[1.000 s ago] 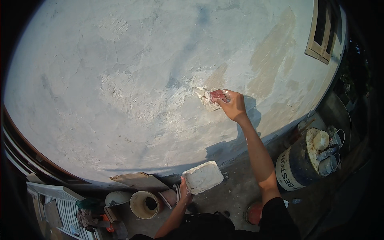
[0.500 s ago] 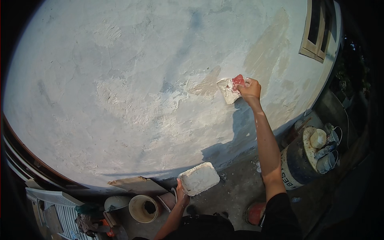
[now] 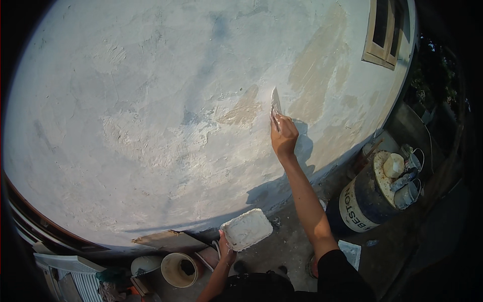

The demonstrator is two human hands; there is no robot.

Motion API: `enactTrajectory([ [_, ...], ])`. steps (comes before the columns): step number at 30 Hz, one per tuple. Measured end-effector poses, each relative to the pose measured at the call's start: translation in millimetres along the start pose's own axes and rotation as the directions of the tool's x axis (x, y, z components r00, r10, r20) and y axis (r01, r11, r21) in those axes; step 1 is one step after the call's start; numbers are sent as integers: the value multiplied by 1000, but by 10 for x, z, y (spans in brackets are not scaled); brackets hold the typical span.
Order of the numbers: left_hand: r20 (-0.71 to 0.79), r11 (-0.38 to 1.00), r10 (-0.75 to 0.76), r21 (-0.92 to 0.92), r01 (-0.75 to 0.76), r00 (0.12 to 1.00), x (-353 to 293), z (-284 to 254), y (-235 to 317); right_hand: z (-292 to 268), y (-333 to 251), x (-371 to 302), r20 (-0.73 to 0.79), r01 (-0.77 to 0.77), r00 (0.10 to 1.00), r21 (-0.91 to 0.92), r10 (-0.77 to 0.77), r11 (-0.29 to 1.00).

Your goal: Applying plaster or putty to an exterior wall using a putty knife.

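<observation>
My right hand is closed around a putty knife, a wide scraper smeared with white filler. Its blade stands edge-on at the pale plastered wall, just left of a beige patch; whether it touches I cannot tell. Lower down, my left hand grips the left rim of a shallow white tray. White paste coats the inside of the tray, which is held out in front of me near the foot of the wall. Rough streaks of filler cover the middle of the wall.
A dark drum with a pale band stands at the right, small pails on its top. A wooden-framed window sits at upper right. Near my left arm are a cream bucket and a leaning board.
My right hand has moved left and a little down, turning the putty knife from broad side to edge-on. The tray stays nearly in place. The view has shifted slightly.
</observation>
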State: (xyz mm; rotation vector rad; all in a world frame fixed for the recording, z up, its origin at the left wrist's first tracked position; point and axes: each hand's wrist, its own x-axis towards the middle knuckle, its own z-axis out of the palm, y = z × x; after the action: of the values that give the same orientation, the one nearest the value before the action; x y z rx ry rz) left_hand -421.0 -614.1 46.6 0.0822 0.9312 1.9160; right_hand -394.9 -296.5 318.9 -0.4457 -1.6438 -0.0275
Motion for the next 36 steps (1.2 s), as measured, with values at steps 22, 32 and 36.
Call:
enactTrajectory([
  [22,19,1000,21,2,-21,1000,132,88,143,282,-385,-1129,379,-131,925,274,18,953],
  [32,14,999,46,20,-46,999,102,65,115,-373,95,-252,-57,-107,993,14,108,994],
  [36,59,998,54,41,-56,997,92,37,74,-237,163,43,24,-184,983,11,184,983],
])
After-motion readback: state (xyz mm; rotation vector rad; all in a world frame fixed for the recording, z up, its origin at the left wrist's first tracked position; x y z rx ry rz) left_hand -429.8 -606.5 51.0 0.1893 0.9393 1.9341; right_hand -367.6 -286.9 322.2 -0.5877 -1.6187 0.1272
